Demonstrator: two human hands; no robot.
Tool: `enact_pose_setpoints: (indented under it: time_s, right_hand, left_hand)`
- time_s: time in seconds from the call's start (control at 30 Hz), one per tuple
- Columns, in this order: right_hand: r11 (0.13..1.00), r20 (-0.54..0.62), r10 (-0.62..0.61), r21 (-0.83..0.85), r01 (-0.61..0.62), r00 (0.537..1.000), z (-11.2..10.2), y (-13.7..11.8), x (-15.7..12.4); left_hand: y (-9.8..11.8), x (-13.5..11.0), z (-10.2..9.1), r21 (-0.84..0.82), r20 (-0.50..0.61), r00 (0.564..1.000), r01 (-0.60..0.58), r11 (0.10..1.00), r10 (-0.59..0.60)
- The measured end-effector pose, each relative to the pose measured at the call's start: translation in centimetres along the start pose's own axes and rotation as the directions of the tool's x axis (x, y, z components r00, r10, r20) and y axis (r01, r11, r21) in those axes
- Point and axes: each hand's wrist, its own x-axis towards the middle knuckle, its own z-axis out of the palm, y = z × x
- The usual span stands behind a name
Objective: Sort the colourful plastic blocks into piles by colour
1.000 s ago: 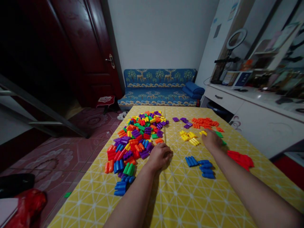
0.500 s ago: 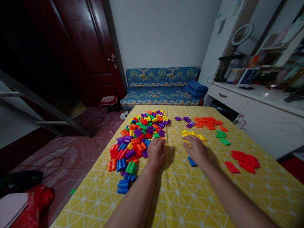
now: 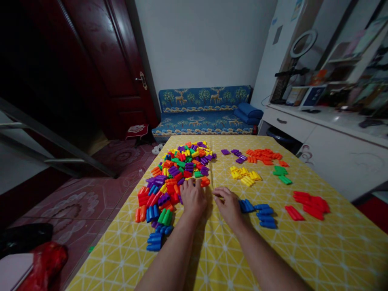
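Observation:
Mixed plastic toy blocks [image 3: 174,171] with ridged, tube-like shapes lie in a heap on the left of the table. At the heap's right edge, my left hand [image 3: 192,197] rests palm down with fingers apart; its fingertips touch blocks, and what lies beneath them is partly hidden. My right hand [image 3: 228,206] hovers just right of it, fingers loosely curved, with nothing visible in them. Blue blocks [image 3: 266,216] lie right beside that hand. Beyond are yellow blocks [image 3: 245,175], purple blocks [image 3: 239,155], orange blocks [image 3: 263,155], green blocks [image 3: 281,174] and red blocks [image 3: 312,205], grouped by colour.
A yellow patterned cloth covers the table [image 3: 224,258]. Behind it stands a blue sofa [image 3: 200,117]. To the right is a white cabinet [image 3: 342,157] with items on top; a dark red door [image 3: 112,60] and a small stool [image 3: 137,131] are at the left.
My right hand has moved left and nearer to me, away from the yellow blocks, uncovering blue blocks. My left hand has shifted slightly left, and its fingers have spread over the heap's edge.

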Motion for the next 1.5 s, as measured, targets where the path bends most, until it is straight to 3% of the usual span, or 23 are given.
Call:
enact_pose_setpoints:
  time_s: [0.13, 0.23, 0.3, 0.37, 0.47, 0.6, 0.67, 0.8, 0.87, 0.93, 1.03, 1.2, 1.3, 1.4, 1.5]
  right_hand:
    - [1.0, -0.007, -0.014, 0.014, 0.014, 1.0, 0.1, 0.0, 0.0]
    - [0.995, -0.028, 0.037, 0.092, -0.034, 0.999, 0.1, -0.3, 0.1]
    - [0.988, -0.052, 0.079, 0.135, -0.071, 0.996, 0.0, -0.7, 0.1]
    - [0.98, -0.063, 0.108, 0.176, -0.095, 0.992, -0.1, -1.0, 0.2]
    - [0.966, -0.028, 0.125, 0.232, -0.115, 0.992, 0.0, -1.3, 0.1]
    - [0.954, 0.017, 0.118, 0.274, -0.118, 0.993, 0.2, -1.6, 0.1]
    - [0.946, 0.022, 0.105, 0.308, -0.106, 0.994, 0.2, -2.0, 0.1]
    - [0.936, 0.016, 0.111, 0.335, -0.11, 0.994, 0.0, -2.9, 0.0]
    - [0.922, 0.018, 0.155, 0.358, -0.151, 0.988, -0.1, -2.7, 0.4]
    - [0.909, 0.026, 0.199, 0.37, -0.194, 0.98, -0.4, -2.0, 1.5]
    - [0.931, 0.015, 0.271, 0.251, -0.265, 0.963, -1.3, 0.1, 5.0]
    - [0.935, -0.105, 0.352, 0.0, -0.354, 0.93, -4.3, 3.9, 13.2]
    - [0.922, -0.213, 0.341, -0.116, -0.37, 0.916, -5.6, 5.2, 16.5]
    - [0.909, -0.305, 0.301, -0.196, -0.369, 0.903, -5.1, 5.3, 17.5]
    - [0.93, -0.219, 0.16, -0.293, -0.221, 0.963, -2.5, 4.4, 16.5]
  left_hand:
    - [-0.9, 0.6, 0.3, -0.161, 0.003, 1.0, 0.007, 0.987, -0.006]
    - [-0.9, 0.9, 0.5, -0.482, -0.048, 0.999, -0.006, 0.876, -0.02]
    - [-0.5, 1.0, 0.8, -0.714, -0.023, 0.997, 0.032, 0.699, -0.068]
    - [0.1, 0.9, 1.2, -0.875, 0.08, 0.992, 0.118, 0.469, -0.101]
    - [0.8, 0.6, 1.8, -0.958, 0.215, 0.975, 0.223, 0.182, -0.062]
    - [1.2, 0.1, 2.0, -0.955, 0.29, 0.957, 0.289, -0.062, -0.009]
    - [1.4, 0.0, 1.7, -0.943, 0.313, 0.95, 0.313, -0.117, 0.016]
    - [1.8, 0.0, 1.2, -0.924, 0.367, 0.929, 0.37, -0.097, 0.05]
    - [1.8, 0.1, 1.2, -0.927, 0.371, 0.929, 0.371, -0.062, 0.007]
    - [1.8, 0.2, 1.6, -0.94, 0.337, 0.938, 0.34, 0.032, -0.079]
    - [1.7, 0.2, 2.2, -0.924, 0.301, 0.941, 0.328, 0.197, -0.156]
    - [1.8, -0.1, 2.5, -0.868, 0.31, 0.946, 0.321, 0.378, -0.093]
    - [1.8, -0.1, 2.6, -0.855, 0.313, 0.945, 0.323, 0.406, -0.092]
    - [1.6, -0.1, 3.1, -0.857, 0.28, 0.95, 0.311, 0.411, -0.137]
    - [1.3, 0.1, 3.3, -0.861, 0.197, 0.961, 0.265, 0.435, -0.196]
